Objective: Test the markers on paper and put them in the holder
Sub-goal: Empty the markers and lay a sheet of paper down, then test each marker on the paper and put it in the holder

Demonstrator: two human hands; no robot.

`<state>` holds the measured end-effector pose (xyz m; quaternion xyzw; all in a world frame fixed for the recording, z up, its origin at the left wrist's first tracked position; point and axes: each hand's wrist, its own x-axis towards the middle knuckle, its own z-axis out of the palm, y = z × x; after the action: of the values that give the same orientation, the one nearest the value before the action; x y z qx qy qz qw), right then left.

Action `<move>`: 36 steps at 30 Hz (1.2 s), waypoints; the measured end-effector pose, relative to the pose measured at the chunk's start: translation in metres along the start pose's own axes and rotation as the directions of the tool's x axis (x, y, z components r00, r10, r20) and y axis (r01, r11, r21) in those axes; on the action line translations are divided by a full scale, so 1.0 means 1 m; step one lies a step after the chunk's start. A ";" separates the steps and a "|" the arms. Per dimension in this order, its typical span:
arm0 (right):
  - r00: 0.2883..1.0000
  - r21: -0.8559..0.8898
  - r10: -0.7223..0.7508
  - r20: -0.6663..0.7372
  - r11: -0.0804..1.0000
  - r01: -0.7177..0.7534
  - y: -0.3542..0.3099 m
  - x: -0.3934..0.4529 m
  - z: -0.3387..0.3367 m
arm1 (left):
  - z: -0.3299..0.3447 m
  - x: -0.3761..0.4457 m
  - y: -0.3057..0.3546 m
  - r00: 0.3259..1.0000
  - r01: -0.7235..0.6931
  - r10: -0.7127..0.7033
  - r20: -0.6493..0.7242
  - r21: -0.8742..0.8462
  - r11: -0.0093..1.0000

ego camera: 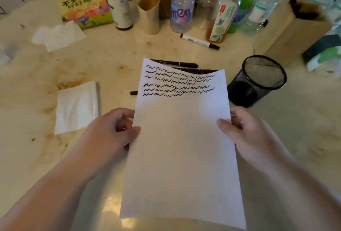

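A white sheet of paper (pixel 181 147) with several rows of black squiggles near its top is held above the table. My left hand (pixel 112 131) pinches its left edge and my right hand (pixel 245 131) pinches its right edge. A black mesh holder (pixel 258 80) stands to the right of the sheet and looks empty. Black markers (pixel 177 63) lie on the table behind the sheet, partly hidden by it. A black marker tip (pixel 133 93) pokes out at the sheet's left edge. A white marker with a black cap (pixel 200 41) lies further back.
Plastic bottles (pixel 181 7), a dark bottle (pixel 120 3) and a cardboard tube (pixel 149 15) crowd the back of the table. A tissue pack (pixel 86 8) and loose tissues (pixel 76 107) lie at the left. A cardboard box (pixel 293 27) stands at the back right.
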<state>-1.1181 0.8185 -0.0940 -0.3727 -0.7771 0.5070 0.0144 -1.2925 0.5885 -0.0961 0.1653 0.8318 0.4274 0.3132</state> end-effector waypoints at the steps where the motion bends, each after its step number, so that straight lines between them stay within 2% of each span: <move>1: 0.998 -0.030 -0.042 -0.040 0.999 0.040 0.003 0.006 0.004 | 0.000 0.000 -0.002 1.000 -0.009 0.009 0.000 0.007 1.000; 4: 0.983 -0.130 -0.138 -0.117 0.984 0.123 0.016 0.011 0.015 | 0.004 -0.004 -0.007 0.999 -0.052 0.052 -0.007 0.072 0.996; 8: 0.977 -0.159 -0.184 -0.103 0.973 0.167 0.029 -0.004 0.020 | 0.007 -0.018 -0.007 0.988 -0.148 0.153 -0.010 0.205 0.968; 11: 0.976 -0.188 -0.169 -0.135 0.972 0.143 0.036 -0.018 0.024 | 0.010 -0.024 -0.003 0.970 -0.221 0.239 -0.043 0.252 0.942; 14: 0.969 -0.304 -0.168 -0.181 0.946 0.107 0.036 -0.030 0.026 | 0.011 -0.024 0.002 0.946 -0.296 0.323 -0.010 0.371 0.880; 18: 0.972 -0.438 -0.112 -0.207 0.899 0.011 0.027 -0.042 0.025 | 0.018 -0.015 0.008 0.938 -0.312 0.345 0.041 0.538 0.783; 21: 0.971 -0.555 -0.112 -0.211 0.832 -0.024 0.021 -0.044 0.026 | 0.026 -0.001 0.010 0.929 -0.300 0.370 0.015 0.617 0.728; 24: 0.977 -0.695 -0.055 -0.206 0.711 -0.107 0.012 -0.047 0.026 | 0.032 0.020 0.000 0.916 -0.284 0.401 -0.025 0.665 0.691; 26: 0.976 -0.764 -0.066 -0.207 0.635 -0.119 0.009 -0.045 0.026 | 0.034 0.029 -0.008 0.910 -0.285 0.413 -0.038 0.667 0.689; 29: 0.967 -0.827 -0.175 -0.184 0.559 -0.056 0.004 -0.032 0.027 | 0.034 0.037 -0.014 0.892 -0.293 0.444 -0.079 0.649 0.702; 32: 0.935 -0.800 -0.332 -0.123 0.591 0.105 -0.004 -0.004 0.032 | 0.035 0.038 -0.013 0.886 -0.279 0.449 -0.114 0.643 0.714; 36: 0.868 -0.784 -0.492 -0.070 0.565 0.258 -0.016 0.041 0.039 | 0.038 0.040 -0.012 0.869 -0.288 0.476 -0.133 0.646 0.707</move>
<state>-1.1728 0.8091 -0.1146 -0.2363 -0.9664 0.0650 0.0772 -1.2974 0.6268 -0.1377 0.3627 0.9069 0.2132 0.0214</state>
